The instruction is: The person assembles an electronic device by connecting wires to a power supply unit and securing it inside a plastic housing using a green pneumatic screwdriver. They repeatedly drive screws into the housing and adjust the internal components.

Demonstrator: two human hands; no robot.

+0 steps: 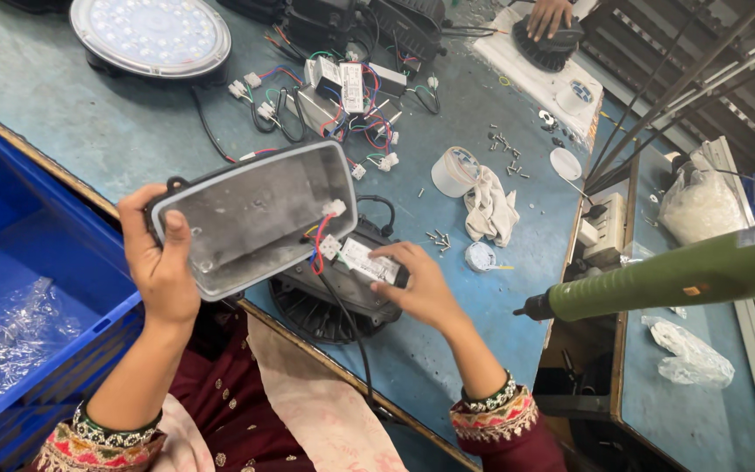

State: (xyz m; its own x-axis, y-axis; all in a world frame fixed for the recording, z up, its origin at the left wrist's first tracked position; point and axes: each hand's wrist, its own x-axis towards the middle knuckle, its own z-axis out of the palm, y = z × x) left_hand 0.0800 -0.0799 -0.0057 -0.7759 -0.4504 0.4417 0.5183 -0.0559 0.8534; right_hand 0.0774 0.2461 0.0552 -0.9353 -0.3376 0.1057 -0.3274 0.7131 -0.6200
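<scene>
My left hand [161, 267] clamps the grey housing cover [255, 214] tilted. My right hand [419, 287] pinches the driver module [369, 262]; I judge the coloured wires [318, 240] between need slack

Blue crate [10, 253], round lamp [150, 33], white rag [489, 210], green screwdriver [683, 275]

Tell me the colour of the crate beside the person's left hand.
The crate is bright blue, with clear plastic bags inside; the head view shows it.

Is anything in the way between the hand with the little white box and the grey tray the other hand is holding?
Nothing solid. Only coloured wires run between the small white box under the right hand and the grey housing that the left hand holds tilted.
</scene>
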